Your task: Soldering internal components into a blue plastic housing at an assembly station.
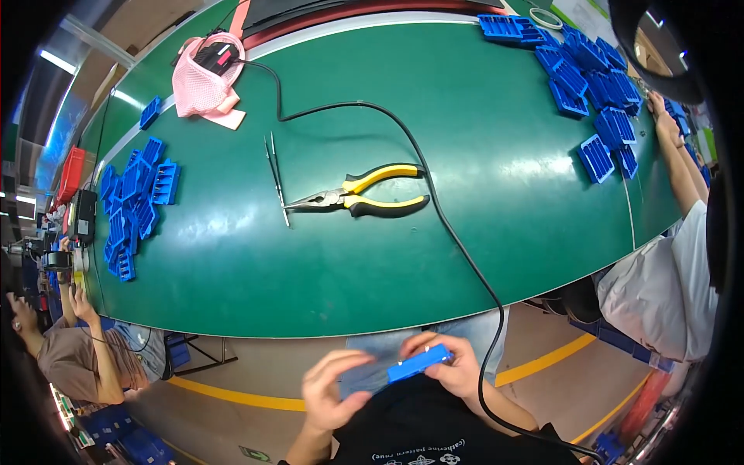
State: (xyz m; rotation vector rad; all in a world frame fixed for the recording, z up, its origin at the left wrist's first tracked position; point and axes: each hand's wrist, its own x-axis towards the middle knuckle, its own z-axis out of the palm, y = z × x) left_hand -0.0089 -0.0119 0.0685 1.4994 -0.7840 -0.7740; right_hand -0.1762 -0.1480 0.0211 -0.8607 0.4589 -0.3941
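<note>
While right grip [460, 372] clasps blue plastic piece [418, 364], left grip [328, 394] hangs just beside it, spread loose.

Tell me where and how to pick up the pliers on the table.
Grip the pliers around both handles, probably from above on the near side: they lie flat, handles spread rightward, nose pointing left. Mind the black cable by the handle ends.

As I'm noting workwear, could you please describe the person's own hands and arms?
The left hand and right hand are ungloved, and no ring or watch shows. The forearms are bare where visible. The black top bears pale print, and a black cable runs down by the right forearm.
</note>
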